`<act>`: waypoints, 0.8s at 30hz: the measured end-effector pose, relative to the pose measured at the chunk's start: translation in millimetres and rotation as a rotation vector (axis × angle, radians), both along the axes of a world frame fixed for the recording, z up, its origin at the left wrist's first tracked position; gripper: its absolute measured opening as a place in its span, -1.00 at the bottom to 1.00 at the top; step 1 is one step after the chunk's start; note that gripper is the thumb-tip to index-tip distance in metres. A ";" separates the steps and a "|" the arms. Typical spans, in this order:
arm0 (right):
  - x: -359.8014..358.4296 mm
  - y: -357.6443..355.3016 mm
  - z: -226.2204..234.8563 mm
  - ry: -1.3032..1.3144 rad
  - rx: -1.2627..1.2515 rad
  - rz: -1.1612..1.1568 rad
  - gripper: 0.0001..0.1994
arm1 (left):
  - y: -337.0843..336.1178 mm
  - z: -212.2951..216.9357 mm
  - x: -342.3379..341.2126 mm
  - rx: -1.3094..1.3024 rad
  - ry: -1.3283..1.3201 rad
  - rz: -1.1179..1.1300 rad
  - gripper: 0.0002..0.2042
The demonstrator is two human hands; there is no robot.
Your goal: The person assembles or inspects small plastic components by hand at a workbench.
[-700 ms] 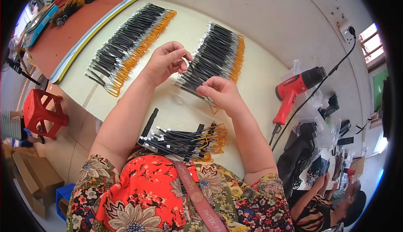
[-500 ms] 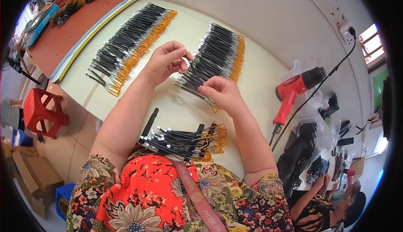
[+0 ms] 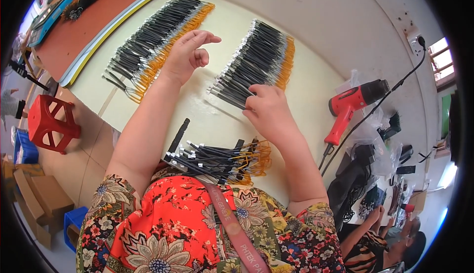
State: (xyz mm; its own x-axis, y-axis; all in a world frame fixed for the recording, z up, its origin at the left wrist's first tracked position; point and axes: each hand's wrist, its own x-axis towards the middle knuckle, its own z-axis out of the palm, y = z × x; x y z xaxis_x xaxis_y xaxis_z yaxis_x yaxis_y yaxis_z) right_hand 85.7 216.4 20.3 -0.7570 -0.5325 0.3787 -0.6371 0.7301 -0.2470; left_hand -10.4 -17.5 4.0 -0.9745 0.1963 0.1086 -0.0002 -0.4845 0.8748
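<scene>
A: Left hand (image 3: 186,56)?
B: Grip apart, bare, beside the left row (image 3: 153,41).
A: Right hand (image 3: 271,110)?
B: Fingers curled by the right row of slim black cables (image 3: 254,58), orange loops (image 3: 285,63) at one end. Whether its grip holds one, cannot tell.
A: Nearest the body?
B: Tangled cable heap (image 3: 222,158), smooth pale tabletop (image 3: 316,85).

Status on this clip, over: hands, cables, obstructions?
Left hand open, nothing visible in it. Right hand at near end of right-hand cable row, grip unclear. Loose cable heap nearest the body; red heat gun off right.
</scene>
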 end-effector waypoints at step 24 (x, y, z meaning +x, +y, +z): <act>34.4 -32.1 6.9 -0.485 0.213 0.379 -0.85 | 7.0 -6.6 3.7 -0.088 0.019 -0.175 -0.81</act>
State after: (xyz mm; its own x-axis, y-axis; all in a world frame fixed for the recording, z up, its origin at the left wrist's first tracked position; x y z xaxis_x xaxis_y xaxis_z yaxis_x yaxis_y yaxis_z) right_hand 120.1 184.3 27.2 -0.5605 -0.8219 -0.1020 -0.7129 0.5414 -0.4457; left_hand -6.7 -10.5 -2.6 -0.9224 0.3726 0.1014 -0.0611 -0.4002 0.9144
